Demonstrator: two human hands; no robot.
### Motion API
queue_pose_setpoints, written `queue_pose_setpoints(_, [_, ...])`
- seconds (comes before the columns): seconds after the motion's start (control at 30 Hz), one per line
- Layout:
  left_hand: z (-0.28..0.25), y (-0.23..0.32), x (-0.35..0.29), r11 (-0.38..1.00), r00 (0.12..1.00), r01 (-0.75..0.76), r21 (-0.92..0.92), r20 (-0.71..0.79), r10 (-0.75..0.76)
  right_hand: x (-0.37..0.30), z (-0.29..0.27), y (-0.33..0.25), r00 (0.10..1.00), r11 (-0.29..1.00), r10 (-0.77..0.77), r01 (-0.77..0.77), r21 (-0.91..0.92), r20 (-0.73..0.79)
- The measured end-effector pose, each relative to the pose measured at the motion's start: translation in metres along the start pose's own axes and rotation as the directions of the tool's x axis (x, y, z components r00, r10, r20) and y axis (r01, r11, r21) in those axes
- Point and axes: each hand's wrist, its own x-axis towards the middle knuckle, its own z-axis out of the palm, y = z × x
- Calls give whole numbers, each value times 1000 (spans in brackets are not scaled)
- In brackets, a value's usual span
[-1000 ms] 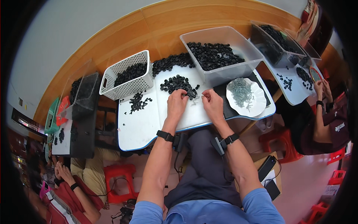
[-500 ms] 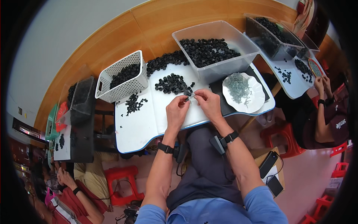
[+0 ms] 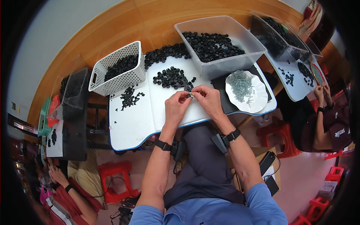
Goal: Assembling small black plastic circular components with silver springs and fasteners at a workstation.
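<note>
Above the white tabletop, my left hand (image 3: 176, 108) is closed in a pinch on a small black part (image 3: 189, 95). My right hand (image 3: 208, 101) meets it with thumb and forefinger pressed together at that same part; whatever its fingertips grip is too small to make out. Just beyond the fingers lies a loose pile of round black parts (image 3: 169, 78). To the right of my hands, a scalloped white plate (image 3: 260, 98) holds a heap of thin, pale translucent pieces (image 3: 241, 84). Smaller black pieces (image 3: 129, 97) are scattered on the left of the table.
A white perforated basket (image 3: 137, 71) and a large clear bin (image 3: 225, 69), both containing black parts, stand along the table's back. The plate rests partly on a dark mat (image 3: 220, 88). Co-workers sit at tables on both sides. Red stools (image 3: 116, 180) stand below.
My right fingertips have come in against the left ones, where a small gap showed before. The whole view has shifted slightly; the piles look the same.
</note>
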Motion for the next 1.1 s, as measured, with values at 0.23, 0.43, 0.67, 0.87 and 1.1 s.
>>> queue_pose_setpoints(0.23, [1,-4,0,999,999,-40,6,-9,40,-1,1,-2,997,995,-74,73,-73,-4])
queue_pose_setpoints(0.43, [1,-1,-1,997,997,-78,-8,-20,77,-3,1,-5,995,994,-102,102,-50,-13])
queue_pose_setpoints(0.67, [1,-1,-1,997,997,-69,-23,-31,68,-7,-1,-8,988,986,-151,151,-73,8])
queue_pose_setpoints(0.87, [0,-4,-1,997,996,-79,-9,-33,79,-8,0,-9,985,982,-172,172,-84,5])
queue_pose_setpoints(1.1, [-1,-1,-2,995,995,-96,6,-37,97,-9,0,-7,984,978,-181,179,-109,-3])
